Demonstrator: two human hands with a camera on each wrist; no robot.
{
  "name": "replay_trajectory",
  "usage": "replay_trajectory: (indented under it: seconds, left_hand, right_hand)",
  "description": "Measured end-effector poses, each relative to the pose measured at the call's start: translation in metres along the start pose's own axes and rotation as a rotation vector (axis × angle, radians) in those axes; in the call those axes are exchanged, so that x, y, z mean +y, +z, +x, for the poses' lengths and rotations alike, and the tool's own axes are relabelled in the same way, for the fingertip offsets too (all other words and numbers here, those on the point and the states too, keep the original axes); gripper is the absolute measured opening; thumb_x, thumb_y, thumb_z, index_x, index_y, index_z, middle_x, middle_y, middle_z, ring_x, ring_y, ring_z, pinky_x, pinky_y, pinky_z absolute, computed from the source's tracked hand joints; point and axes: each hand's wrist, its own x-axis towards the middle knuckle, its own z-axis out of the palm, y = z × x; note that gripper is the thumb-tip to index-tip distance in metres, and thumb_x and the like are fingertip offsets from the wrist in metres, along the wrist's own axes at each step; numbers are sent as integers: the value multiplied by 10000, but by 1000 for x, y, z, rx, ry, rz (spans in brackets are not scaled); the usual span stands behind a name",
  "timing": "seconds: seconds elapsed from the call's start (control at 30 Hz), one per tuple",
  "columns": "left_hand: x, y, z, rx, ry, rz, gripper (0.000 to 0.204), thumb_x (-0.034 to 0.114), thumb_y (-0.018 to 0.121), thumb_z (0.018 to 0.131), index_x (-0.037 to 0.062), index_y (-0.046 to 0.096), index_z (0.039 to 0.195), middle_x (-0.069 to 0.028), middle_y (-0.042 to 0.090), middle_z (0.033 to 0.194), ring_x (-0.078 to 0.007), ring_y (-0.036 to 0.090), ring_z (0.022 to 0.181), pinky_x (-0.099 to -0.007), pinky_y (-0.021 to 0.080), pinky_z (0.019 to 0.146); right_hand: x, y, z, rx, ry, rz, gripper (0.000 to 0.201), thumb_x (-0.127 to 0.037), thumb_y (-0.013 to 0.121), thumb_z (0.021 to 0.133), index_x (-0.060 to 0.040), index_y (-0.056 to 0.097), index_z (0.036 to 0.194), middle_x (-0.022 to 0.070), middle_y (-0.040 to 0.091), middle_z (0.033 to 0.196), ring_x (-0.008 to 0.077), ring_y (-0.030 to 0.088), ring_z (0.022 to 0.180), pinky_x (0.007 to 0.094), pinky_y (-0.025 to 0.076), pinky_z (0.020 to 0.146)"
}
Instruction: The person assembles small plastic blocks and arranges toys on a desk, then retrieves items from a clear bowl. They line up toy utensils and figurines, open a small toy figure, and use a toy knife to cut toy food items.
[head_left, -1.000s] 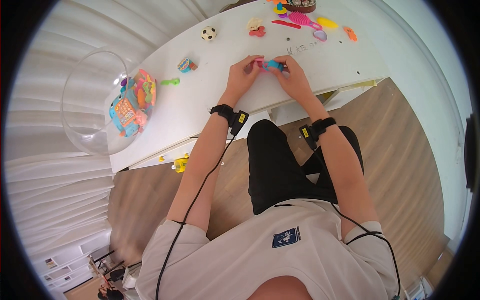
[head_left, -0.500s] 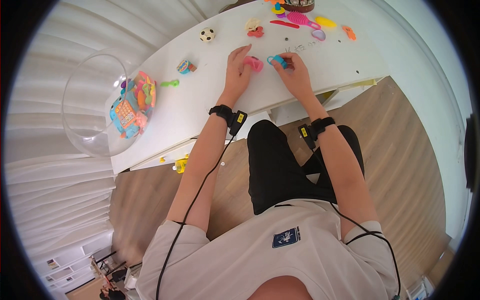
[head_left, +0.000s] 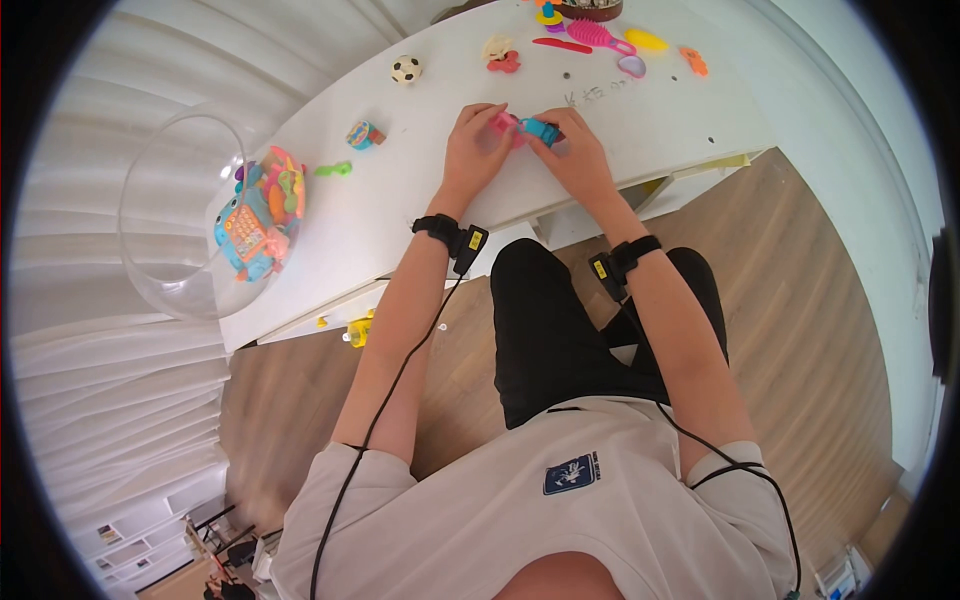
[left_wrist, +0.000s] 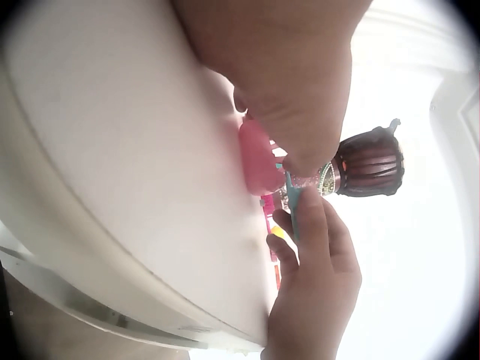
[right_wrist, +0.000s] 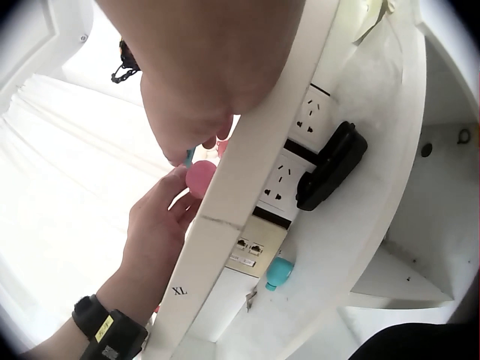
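Note:
Over the white table (head_left: pixel 440 210), both hands meet at two small plastic toy pieces. My left hand (head_left: pixel 473 150) holds the pink piece (head_left: pixel 507 126), which shows a smooth rounded end in the left wrist view, low over the tabletop. A blue piece (head_left: pixel 541 131) is pinched by my right hand (head_left: pixel 582 158), thumb and fingers at its sides. The two pieces meet or overlap between the hands in the head view. In the right wrist view, the pink piece's round end (right_wrist: pixel 199 178) shows beside the left fingertips, while the blue one is mostly hidden.
At the left, a clear bowl (head_left: pixel 128 245) holds several toys. A green spoon (head_left: pixel 334 169), a blue tub (head_left: pixel 361 135) and a small football (head_left: pixel 405 69) lie nearer. Farther back are a pink hairbrush (head_left: pixel 598 36) and red knife (head_left: pixel 562 45). Sockets (right_wrist: pixel 279 184) sit below the table edge.
Half a second ago the hands were apart, the blue piece with its loop in the right hand, the pink one beside the left palm. Now hands and pieces are together again.

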Motion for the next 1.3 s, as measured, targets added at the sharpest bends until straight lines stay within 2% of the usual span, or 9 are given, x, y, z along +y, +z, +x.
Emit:
replay_trajectory:
  seconds: [0.07,0.4,0.57,0.67,0.8,0.97,1.1,1.17,1.3]
  left_hand:
    - [-2,1,0,16,-56,-51,394,102,769,905,44,710,1290,-130,683,1265,-257,679,1150,-360,531,1025]
    - [-1,-4,1,-15,-52,-89,361,71,767,899,53,742,1259,-112,703,1284,-254,680,1183,-358,530,1039]
    - [1,-6,0,-50,5,-72,398,29,758,880,95,748,1272,-99,702,1293,-264,683,1190,-355,534,1036]
    - [8,-6,-2,-70,7,-47,379,29,751,895,78,744,1270,-100,702,1289,-256,686,1180,-350,544,1031]
    - [-1,-1,-1,-86,-17,-102,380,48,748,920,59,720,1299,-94,692,1304,-239,682,1185,-350,549,1038]
    - [-3,0,-1,-127,-90,-182,397,103,675,1012,33,625,1400,-111,648,1382,-217,665,1210,-341,535,1052]
    - [-7,3,-3,-143,-36,-242,383,95,606,1052,37,591,1430,-129,659,1364,-215,658,1220,-336,524,1054]
    - [-1,2,-3,-187,-111,-251,382,70,561,1067,41,572,1447,-149,670,1345,-218,652,1236,-340,509,1071]
    - [-2,2,-1,-206,-35,-151,377,61,543,1071,36,569,1447,-172,670,1346,-238,652,1247,-342,503,1080]
  right_hand:
    - [0,1,-1,3,-34,-14,303,-177,800,912,-59,691,1169,84,679,1153,263,695,944,345,581,810]
    - [-4,-3,-1,-4,-40,-25,313,-160,789,919,-57,693,1199,92,678,1162,279,697,966,361,584,803]
    - [0,1,-6,41,-173,-106,327,-125,791,902,-51,665,1195,112,674,1182,335,687,1010,393,575,836]
    - [3,3,-4,84,-194,-107,327,-122,788,906,-46,651,1193,123,678,1170,339,687,1006,389,574,829]
    - [1,1,-2,35,-90,-70,309,-128,767,926,-42,652,1200,131,683,1159,339,687,1000,386,574,824]
    - [9,-1,4,-78,101,63,276,-163,705,990,-39,653,1231,138,711,1153,298,695,993,384,566,859]
    - [13,-5,5,-111,129,113,283,-169,697,1001,-42,655,1250,138,721,1166,278,694,1007,372,560,888]
    - [18,-4,7,-135,137,159,287,-178,698,1014,-45,664,1266,85,728,1149,185,680,1012,322,540,918]
    - [22,-5,8,-140,153,195,289,-178,689,1022,-36,662,1272,74,725,1134,171,674,1009,314,534,919]
